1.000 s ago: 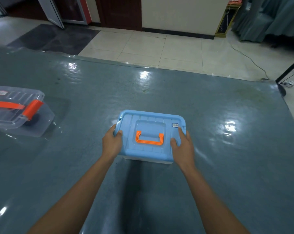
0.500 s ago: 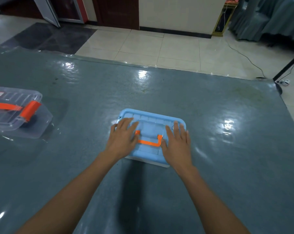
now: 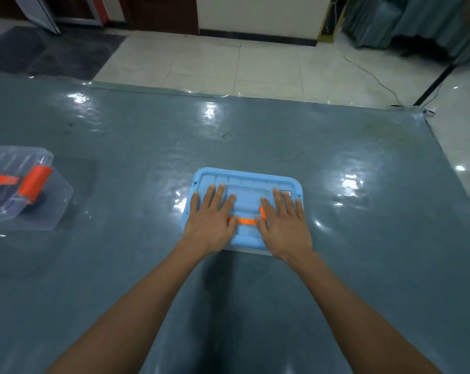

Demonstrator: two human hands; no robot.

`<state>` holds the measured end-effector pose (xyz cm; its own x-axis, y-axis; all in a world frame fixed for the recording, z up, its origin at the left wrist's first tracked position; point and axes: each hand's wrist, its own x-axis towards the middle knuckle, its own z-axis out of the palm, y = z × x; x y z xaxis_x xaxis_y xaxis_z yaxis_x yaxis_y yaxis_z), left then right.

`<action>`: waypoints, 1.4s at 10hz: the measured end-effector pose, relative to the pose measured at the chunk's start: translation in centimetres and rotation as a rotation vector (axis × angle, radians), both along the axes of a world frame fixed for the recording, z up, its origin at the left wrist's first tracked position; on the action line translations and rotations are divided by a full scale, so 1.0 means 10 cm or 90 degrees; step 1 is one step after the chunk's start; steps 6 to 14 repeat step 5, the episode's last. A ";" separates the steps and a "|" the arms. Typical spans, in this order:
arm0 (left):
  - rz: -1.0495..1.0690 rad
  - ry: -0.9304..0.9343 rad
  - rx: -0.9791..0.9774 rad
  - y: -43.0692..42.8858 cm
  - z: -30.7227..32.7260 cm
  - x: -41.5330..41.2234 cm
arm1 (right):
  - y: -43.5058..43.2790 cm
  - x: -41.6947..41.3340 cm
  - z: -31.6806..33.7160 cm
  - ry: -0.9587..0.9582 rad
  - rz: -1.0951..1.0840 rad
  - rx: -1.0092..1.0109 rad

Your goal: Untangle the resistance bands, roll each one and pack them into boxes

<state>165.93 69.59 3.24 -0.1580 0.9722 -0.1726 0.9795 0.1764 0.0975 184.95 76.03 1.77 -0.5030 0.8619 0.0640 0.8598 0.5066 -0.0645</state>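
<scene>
**Fig. 1. Both palms flat on the lid of the blue box: the closing press**

The blue box (image 3: 250,183) stands on the grey table (image 3: 363,238) directly in front of the person, with its lid on. Its long axis runs left to right across the body. The left hand (image 3: 209,225) covers the left half of the lid and the right hand (image 3: 285,228) the right half. Both lie palm down with fingers straight and slightly spread, pointing away from the body. Neither hand has hold of anything; they rest or press on the lid, and the thumbs do not curl round the orange handle (image 3: 246,221) that lies flat between them.

The relation that governs the next move is symmetry — each short end of the box lies just outboard of the hand on its own side, so neither hand is the nearer. The probable step is seating or latching the lid, which would call for even downward pressure and then a short slide of each hand outward to its own end.

No resistance band lies loose in view, and the opaque lid hides whatever the box contains. A clear box (image 3: 53,203) with an orange fitting (image 3: 38,182) on its lid sits well apart at the left edge — untouched
</scene>
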 end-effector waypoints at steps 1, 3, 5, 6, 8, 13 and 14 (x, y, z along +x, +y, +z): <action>-0.004 -0.001 0.003 -0.01 0.01 0.00 | -0.01 -0.01 0.08 -0.021 -0.004 -0.051; -0.017 -0.011 -0.009 0.03 0.10 -0.03 | 0.01 -0.07 0.27 -0.131 -0.005 -0.111; -0.016 0.001 0.044 -0.23 0.33 0.02 | -0.28 -0.01 0.56 -0.079 0.037 -0.100; -0.016 0.001 0.044 -0.23 0.33 0.02 | -0.28 -0.01 0.56 -0.079 0.037 -0.100; -0.016 0.001 0.044 -0.23 0.33 0.02 | -0.28 -0.01 0.56 -0.079 0.037 -0.100; -0.016 0.001 0.044 -0.23 0.33 0.02 | -0.28 -0.01 0.56 -0.079 0.037 -0.100; -0.016 0.001 0.044 -0.23 0.33 0.02 | -0.28 -0.01 0.56 -0.079 0.037 -0.100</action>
